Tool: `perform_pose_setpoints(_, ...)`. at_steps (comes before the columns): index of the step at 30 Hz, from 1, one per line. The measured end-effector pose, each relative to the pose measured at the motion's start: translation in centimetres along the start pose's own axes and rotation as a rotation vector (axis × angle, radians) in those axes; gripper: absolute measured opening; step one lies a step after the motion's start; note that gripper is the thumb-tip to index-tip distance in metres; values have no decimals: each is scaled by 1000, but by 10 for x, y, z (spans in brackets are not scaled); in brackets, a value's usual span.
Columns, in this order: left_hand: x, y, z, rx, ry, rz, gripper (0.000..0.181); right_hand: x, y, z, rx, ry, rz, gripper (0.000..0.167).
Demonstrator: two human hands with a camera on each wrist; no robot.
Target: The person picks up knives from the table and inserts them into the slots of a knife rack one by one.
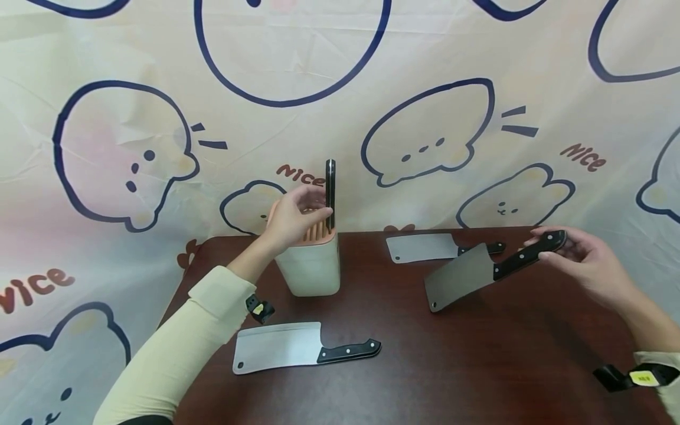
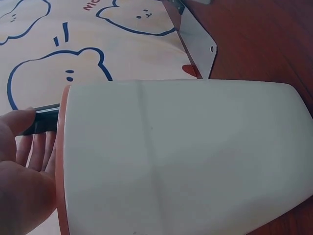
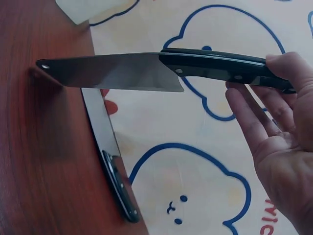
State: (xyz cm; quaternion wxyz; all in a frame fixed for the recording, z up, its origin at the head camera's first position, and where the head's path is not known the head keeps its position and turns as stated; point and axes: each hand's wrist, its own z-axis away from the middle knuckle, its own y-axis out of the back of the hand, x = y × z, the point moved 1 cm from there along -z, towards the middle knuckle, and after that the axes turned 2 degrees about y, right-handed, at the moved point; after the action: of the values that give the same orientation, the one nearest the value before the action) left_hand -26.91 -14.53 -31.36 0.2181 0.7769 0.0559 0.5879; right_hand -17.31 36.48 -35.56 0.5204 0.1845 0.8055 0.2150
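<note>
A white knife block with an orange slotted top stands near the back of the table. From its right end rises the black handle of a knife, its blade hidden inside. My left hand pinches that handle between thumb and fingers; the left wrist view shows the same grip beside the block's wall. On the right, my right hand grips the end of a cleaver's black handle. This cleaver is tilted, blade pointing left and down, its far corner close to the tabletop.
Another cleaver lies flat along the table's back edge, partly behind the held one. A further cleaver lies in front of the block, handle to the right. Behind the dark brown table hangs a cartoon-printed cloth.
</note>
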Motion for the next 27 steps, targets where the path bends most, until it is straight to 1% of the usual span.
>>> perform_pose_setpoints(4,0,1,0,1,3,-5,40,-13,-2,-1,12,21,43,44)
perform_pose_setpoints(9,1,2,2,2,-1,-3,40,-33,-2,-4,6,46,11,50)
perform_pose_setpoints(11,0,3,3,11,-13,16,40,-40,-1,-6,14,55,-3,51)
perform_pose_setpoints(12,0,4,3,27,-24,26,39,-44,-2,-7,21,62,-1,51)
perform_pose_setpoints(16,0,6,4,121,-97,85,34,-56,-2,-11,56,69,0,52)
perform_pose_setpoints(18,2,7,4,165,-137,98,31,-61,-2,-13,81,71,23,52)
perform_pose_setpoints(21,9,9,5,197,-197,102,29,-68,-3,-18,119,65,53,52)
perform_pose_setpoints(23,16,11,7,205,-249,108,27,-72,-3,-21,139,64,61,52)
perform_pose_setpoints(27,30,16,11,219,-363,111,26,-81,-4,-30,151,90,25,53)
